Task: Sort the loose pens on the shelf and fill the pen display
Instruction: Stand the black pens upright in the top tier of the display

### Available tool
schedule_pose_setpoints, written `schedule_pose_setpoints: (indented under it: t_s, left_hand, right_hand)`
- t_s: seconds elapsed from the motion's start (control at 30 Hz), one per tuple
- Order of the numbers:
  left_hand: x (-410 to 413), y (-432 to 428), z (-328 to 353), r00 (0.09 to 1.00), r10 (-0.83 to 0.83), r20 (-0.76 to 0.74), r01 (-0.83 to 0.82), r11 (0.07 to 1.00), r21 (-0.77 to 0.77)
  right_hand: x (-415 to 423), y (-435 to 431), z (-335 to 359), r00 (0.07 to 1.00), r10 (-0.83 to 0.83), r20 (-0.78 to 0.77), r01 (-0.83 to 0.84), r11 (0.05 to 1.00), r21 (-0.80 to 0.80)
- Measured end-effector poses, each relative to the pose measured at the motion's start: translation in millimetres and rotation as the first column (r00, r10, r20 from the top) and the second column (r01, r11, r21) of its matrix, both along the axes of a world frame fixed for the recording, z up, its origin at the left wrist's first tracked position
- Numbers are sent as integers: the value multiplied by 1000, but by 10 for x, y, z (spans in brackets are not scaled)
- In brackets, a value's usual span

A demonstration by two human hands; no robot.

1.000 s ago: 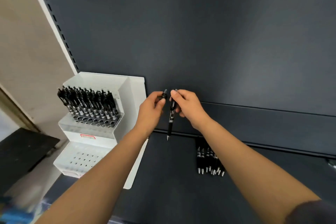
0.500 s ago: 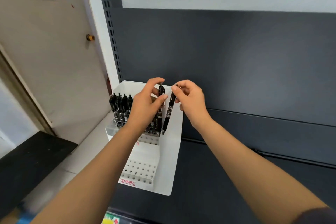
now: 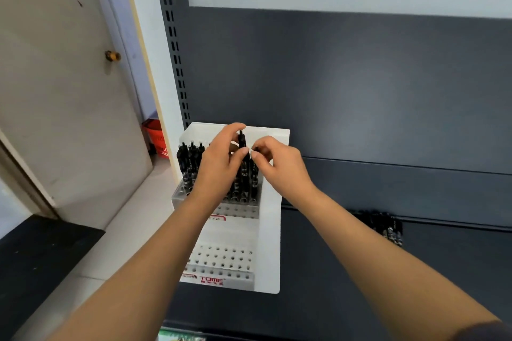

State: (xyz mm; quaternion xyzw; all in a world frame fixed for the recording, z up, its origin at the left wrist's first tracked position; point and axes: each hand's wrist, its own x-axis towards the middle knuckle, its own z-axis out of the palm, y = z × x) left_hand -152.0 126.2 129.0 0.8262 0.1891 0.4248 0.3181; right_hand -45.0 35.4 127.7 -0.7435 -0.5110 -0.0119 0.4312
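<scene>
Loose pens (image 3: 388,227) blur behind the right forearm (image 3: 357,232), pen display (image 3: 270,230) back row hides both tips, left hand (image 3: 221,163) pinches upright pen (image 3: 242,139), right hand (image 3: 279,166) pinches second pen (image 3: 256,149) top just beside.

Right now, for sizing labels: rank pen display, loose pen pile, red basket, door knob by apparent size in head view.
pen display
loose pen pile and red basket: alike, basket partly hidden
door knob
</scene>
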Motion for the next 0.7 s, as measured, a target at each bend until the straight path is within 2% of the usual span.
schedule_pose_setpoints:
  t_s: [0.13, 0.27, 0.5, 0.6, 0.7]
  left_hand:
    - [13, 5, -22, 1000, -12, -12, 13, 999, 39]
    - [20, 30, -26, 998, -36, -52, 40, 996, 77]
    - [-57, 30, -92, 994, -43, -103, 50, 996, 67]
    - [-61, 51, -160, 982, -38, -184, 63, 989, 134]
    - [-57, 78, -235, 983, -7, -186, 45, 979, 200]
  right_hand:
    - [-56, 33, -90, 989, -73, 132, 84, 993, -81]
    - [-86, 25, -98, 991, -111, 77, 117, 990, -73]
    - [-51, 35, -70, 988, -110, 106, 122, 986, -114]
    - [-47, 32, -78, 991, -100, 92, 110, 988, -109]
    - [-44, 31, -74, 993, -89, 81, 98, 989, -106]
